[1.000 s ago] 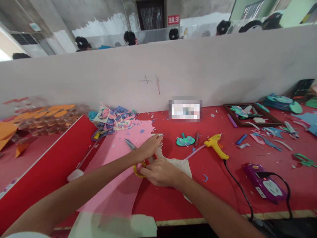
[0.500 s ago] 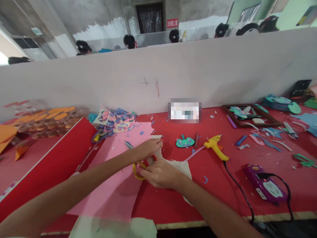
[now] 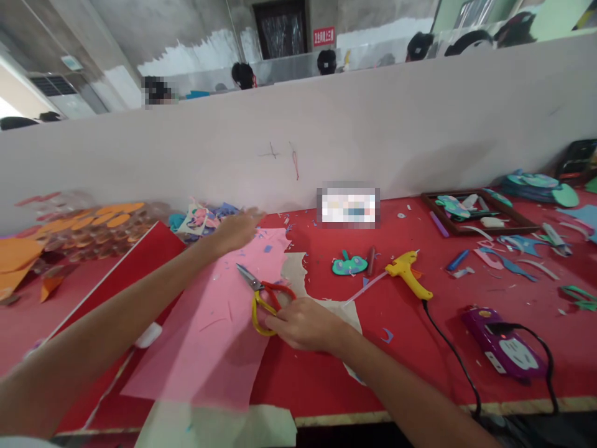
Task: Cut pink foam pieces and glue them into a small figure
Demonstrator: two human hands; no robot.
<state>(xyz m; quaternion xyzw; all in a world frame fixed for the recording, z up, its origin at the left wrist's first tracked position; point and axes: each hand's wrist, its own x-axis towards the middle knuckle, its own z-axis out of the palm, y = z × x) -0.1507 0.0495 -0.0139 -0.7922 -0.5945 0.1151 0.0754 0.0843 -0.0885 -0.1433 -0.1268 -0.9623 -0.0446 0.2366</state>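
My right hand [image 3: 310, 323] is closed on the handles of a pair of scissors [image 3: 255, 283], one loop red and the other yellow. Their blades point up and to the left, over a pink sheet [image 3: 219, 367]. My left hand [image 3: 237, 231] is at the far edge of that sheet, beside a heap of coloured cut scraps [image 3: 200, 219]. Its fingers are stretched out to the right and slightly blurred; nothing shows in them. Under the pink sheet lies a cream sheet [image 3: 295, 274], and small blue bits are strewn over the pink.
A yellow glue gun [image 3: 410, 277] lies on the red table, its cord running to a purple power box [image 3: 504, 345]. Near it is a green cut-out shape [image 3: 349, 266]. A brown frame [image 3: 517, 224] holds small pieces. At left stand a red board [image 3: 135, 280] and orange-topped cups [image 3: 102, 224].
My left hand has moved away from the scissors, up and to the left, to the scrap heap. My right hand stays in place with the scissors, which are now in fuller view.
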